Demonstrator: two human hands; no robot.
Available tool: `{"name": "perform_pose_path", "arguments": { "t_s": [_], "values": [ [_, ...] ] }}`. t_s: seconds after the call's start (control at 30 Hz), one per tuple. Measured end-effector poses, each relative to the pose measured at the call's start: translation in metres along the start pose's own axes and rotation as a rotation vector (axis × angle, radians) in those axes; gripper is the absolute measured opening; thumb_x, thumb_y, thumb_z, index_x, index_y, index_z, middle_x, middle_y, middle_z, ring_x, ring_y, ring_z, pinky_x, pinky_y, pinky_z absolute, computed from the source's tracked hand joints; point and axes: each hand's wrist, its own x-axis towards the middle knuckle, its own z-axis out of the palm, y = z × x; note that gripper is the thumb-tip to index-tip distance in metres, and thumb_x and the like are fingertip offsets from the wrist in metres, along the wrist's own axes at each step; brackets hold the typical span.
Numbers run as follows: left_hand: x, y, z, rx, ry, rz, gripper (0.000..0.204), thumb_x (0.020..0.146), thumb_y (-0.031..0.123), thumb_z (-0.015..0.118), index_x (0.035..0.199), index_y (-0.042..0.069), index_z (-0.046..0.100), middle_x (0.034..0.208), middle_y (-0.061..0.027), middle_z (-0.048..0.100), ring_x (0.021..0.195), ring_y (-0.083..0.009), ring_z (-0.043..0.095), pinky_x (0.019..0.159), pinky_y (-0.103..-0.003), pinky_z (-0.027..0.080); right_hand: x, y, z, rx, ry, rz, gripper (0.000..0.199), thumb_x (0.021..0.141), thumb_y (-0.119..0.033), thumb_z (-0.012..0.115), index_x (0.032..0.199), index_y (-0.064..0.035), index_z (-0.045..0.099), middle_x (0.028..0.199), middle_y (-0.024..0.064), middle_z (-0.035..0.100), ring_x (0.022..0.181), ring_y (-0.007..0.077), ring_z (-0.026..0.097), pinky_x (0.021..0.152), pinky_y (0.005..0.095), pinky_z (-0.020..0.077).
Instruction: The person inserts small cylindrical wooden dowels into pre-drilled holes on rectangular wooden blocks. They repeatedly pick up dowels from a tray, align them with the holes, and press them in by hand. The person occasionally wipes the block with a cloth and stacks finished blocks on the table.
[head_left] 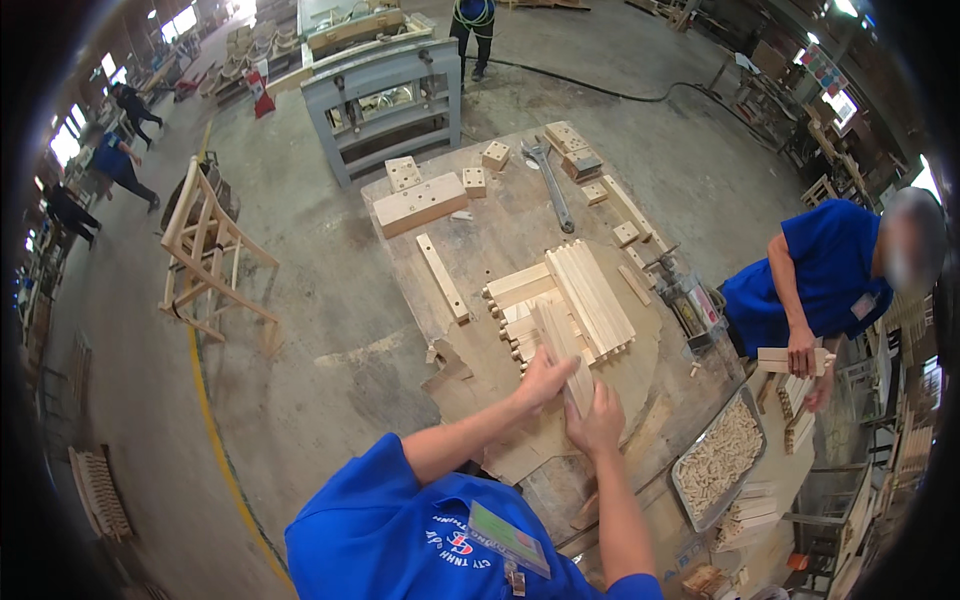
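Observation:
A pale wooden slat (556, 332) is held in both hands over the worktable (500, 425). My left hand (546, 378) closes on its left side, and my right hand (597, 415) grips its lower right end. Just beyond my hands lies a stack of similar slats (592, 295), laid side by side. More wooden pieces (522, 285) sit left of that stack, with round dowel ends sticking out on their left. Part of this pile is hidden by the held slat. Left of the pile rests a narrow wooden strip with holes (442, 277).
A large adjustable wrench (549, 185), drilled blocks (418, 203) and small offcuts lie farther back. At right, a metal tray (757, 405) holds many dowels. A co-worker (810, 270) there holds wooden pieces. A wooden chair frame (205, 250) and a grey machine frame (385, 105) stand beyond.

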Motion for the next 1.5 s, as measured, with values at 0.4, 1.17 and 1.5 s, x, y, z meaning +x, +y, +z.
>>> {"name": "perform_pose_path", "arguments": {
  "t_s": [0.4, 1.17, 1.5],
  "values": [
    [0.101, 0.063, -0.074, 0.74, 0.094, -0.014, 0.057, 0.096, 0.029, 0.067, 0.141, -0.005, 0.06, 0.115, -0.0242, 0.075, 0.104, -0.039, 0.074, 0.094, -0.048, 0.057, 0.115, -0.025, 0.047, -0.244, -0.005, 0.035, 0.074, 0.083, -0.027, 0.085, 0.143, 0.0016, 0.052, 0.129, 0.0249, 0.058, 0.116, 0.0435, 0.06, 0.095, 0.0533, 0.0502],
    [0.203, 0.091, -0.095, 0.957, 0.082, 0.068, 0.053, 0.111, 0.051, 0.051, 0.134, 0.007, 0.07, 0.094, -0.0067, 0.071, 0.085, -0.0183, 0.064, 0.078, -0.041, 0.054, 0.068, -0.018, 0.076, 0.402, 0.102, 0.782, 0.112, 0.096, -0.044, 0.075, 0.168, 0.0071, 0.007, 0.17, 0.0371, 0.024, 0.159, 0.05, 0.025, 0.13, 0.0535, 0.0241],
    [0.125, 0.11, -0.044, 1.133, 0.087, 0.539, 0.054, 0.11, 0.032, 0.058, 0.148, -0.006, 0.056, 0.143, -0.0275, 0.064, 0.131, -0.0378, 0.063, 0.111, -0.045, 0.048, -0.049, 0.014, 0.026, 0.765, 0.183, 0.699, 0.075, 0.101, -0.038, 0.072, 0.157, -0.0003, 0.042, 0.143, 0.0266, 0.062, 0.127, 0.0384, 0.067, 0.105, 0.0456, 0.0528]
  ]
}}
